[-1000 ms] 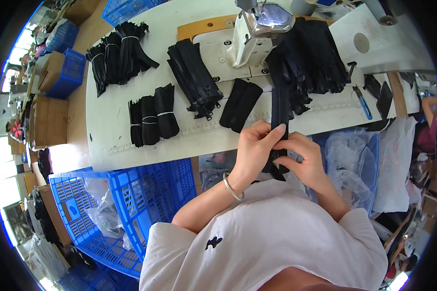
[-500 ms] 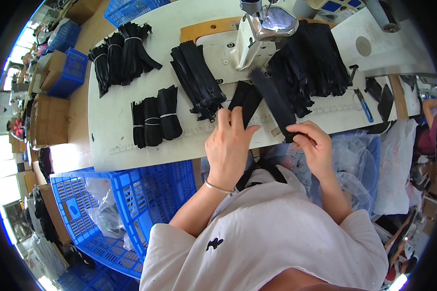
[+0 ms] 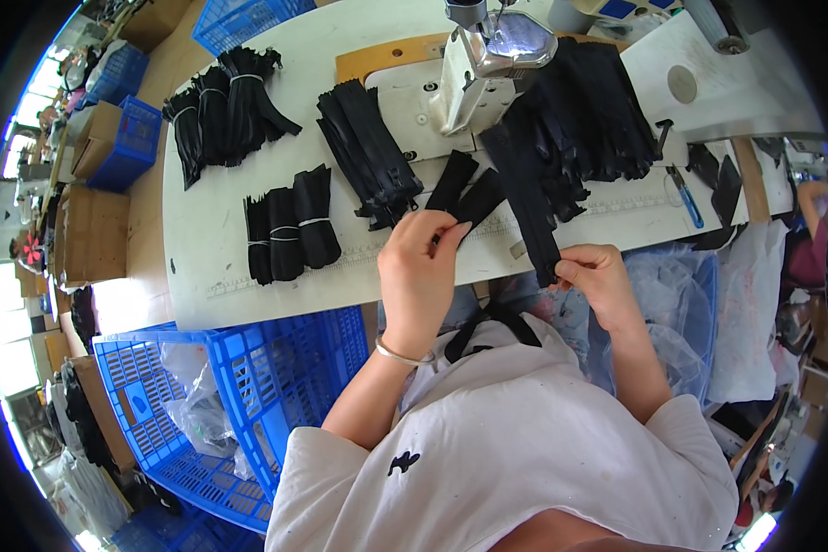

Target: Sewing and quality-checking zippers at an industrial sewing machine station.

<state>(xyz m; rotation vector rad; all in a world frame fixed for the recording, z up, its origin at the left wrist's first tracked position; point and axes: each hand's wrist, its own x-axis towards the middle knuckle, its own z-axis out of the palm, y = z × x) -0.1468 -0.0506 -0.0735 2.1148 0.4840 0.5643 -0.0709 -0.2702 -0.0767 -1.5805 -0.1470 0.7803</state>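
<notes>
The left hand point(image 3: 418, 267) pinches the near end of the short strips point(image 3: 480, 201) mid-table, the right hand point(image 3: 603, 281) pinches the long strip point(image 3: 524, 204) just right of them, best held flat and untwisted, I'd judge, near a ruler point(image 3: 616, 201) whose marks I can't read.

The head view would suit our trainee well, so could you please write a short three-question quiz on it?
1. True or false: the right hand pinches the near end of a black strip.
2. What shows inside the large blue crate at lower left?
a) cardboard boxes
b) clear plastic
c) red thread cones
3. Which wrist wears a bangle?

Key: 1. True. 2. b. 3. The wrist of the left hand.
</notes>
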